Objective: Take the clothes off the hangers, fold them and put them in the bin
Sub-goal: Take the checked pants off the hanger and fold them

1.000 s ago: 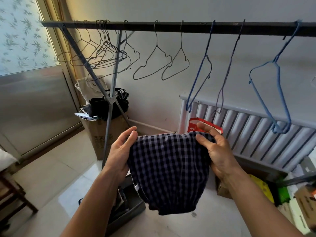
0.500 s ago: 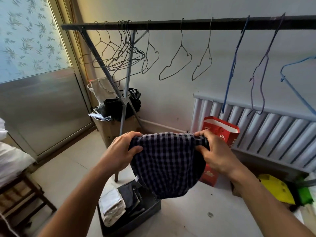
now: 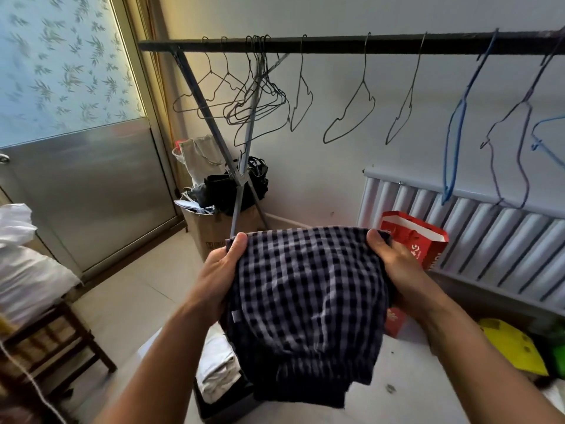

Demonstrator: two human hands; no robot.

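Note:
A dark blue and white checked garment (image 3: 305, 304) hangs folded between my two hands in front of me. My left hand (image 3: 215, 275) grips its upper left edge, thumb on top. My right hand (image 3: 397, 270) grips the upper right edge. Below the garment lies a dark bin (image 3: 226, 407) on the floor, holding a folded white cloth (image 3: 217, 368); most of the bin is hidden by the garment. Above, a black rail (image 3: 336, 44) carries several bare wire hangers (image 3: 260, 99) and some blue hangers (image 3: 455, 142).
A cardboard box (image 3: 214, 231) full of dark bags stands at the rack's leg. A red paper bag (image 3: 422, 243) leans by the radiator (image 3: 489, 240). A wooden stool (image 3: 52, 341) with white bedding is at left. Yellow and green items (image 3: 513, 344) lie at right.
The view has swung left and dipped a little, so the hangers shifted right. The garment sits lower and closer over the bin, still held by both hands.

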